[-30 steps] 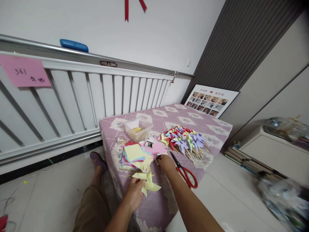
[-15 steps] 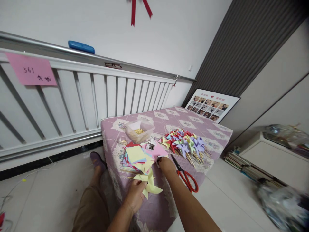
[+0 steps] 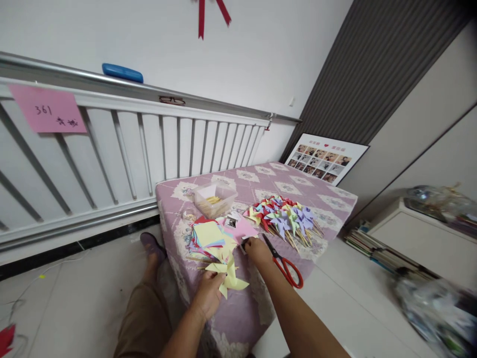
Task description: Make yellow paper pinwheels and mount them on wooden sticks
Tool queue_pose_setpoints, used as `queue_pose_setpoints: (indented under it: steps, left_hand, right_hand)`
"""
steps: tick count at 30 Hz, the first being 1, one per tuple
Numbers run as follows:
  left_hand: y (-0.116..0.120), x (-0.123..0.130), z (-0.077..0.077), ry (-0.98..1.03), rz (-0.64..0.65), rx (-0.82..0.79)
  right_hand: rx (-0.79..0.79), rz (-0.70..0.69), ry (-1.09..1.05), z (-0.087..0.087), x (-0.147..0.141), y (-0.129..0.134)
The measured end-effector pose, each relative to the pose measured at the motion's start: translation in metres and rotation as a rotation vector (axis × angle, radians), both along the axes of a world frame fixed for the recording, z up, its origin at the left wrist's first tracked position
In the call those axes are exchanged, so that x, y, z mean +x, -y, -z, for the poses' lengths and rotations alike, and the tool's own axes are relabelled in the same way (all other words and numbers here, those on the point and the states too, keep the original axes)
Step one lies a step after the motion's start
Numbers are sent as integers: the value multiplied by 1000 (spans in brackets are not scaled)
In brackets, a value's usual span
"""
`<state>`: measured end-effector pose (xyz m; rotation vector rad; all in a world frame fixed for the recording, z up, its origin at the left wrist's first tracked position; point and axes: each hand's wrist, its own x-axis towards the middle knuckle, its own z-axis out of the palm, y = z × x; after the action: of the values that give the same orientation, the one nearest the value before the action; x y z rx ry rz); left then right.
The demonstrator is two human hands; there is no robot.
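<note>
Between the fingers and thumb of my left hand (image 3: 210,293) is a pale yellow paper pinwheel (image 3: 231,279), its blades folded and spread. My right hand (image 3: 258,250) is closed at the edge of the pink paper (image 3: 240,226), by a small dark thing; what its fingers hold I cannot make out. A stack of coloured paper squares (image 3: 209,234) lies just beyond the left hand, yellow on top. Red-handled scissors (image 3: 285,266) rest to the right of my right wrist, slightly apart.
A clear plastic box (image 3: 223,201) with thin wooden sticks (image 3: 213,200) stands behind the paper stack. Finished pinwheels on sticks (image 3: 283,219) are heaped to the right. All lie on a purple patterned cloth (image 3: 242,318), beside a white radiator (image 3: 186,149).
The left hand and yellow pinwheel have shifted slightly, with the blades turned a little. My right hand stays by the pink paper. The whole view has moved slightly.
</note>
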<state>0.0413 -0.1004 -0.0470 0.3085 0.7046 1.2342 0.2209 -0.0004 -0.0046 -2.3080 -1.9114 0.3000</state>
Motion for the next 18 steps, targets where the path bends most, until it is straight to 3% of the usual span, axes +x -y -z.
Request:
queue_pose_setpoints:
  steps: [10, 18]
  left_hand:
    - [2, -5, 2, 41, -13, 11]
    - [3, -12, 1, 92, -32, 0]
  right_hand:
    - [171, -67, -154, -4, 2, 18]
    - [137, -263, -333, 23, -8, 58]
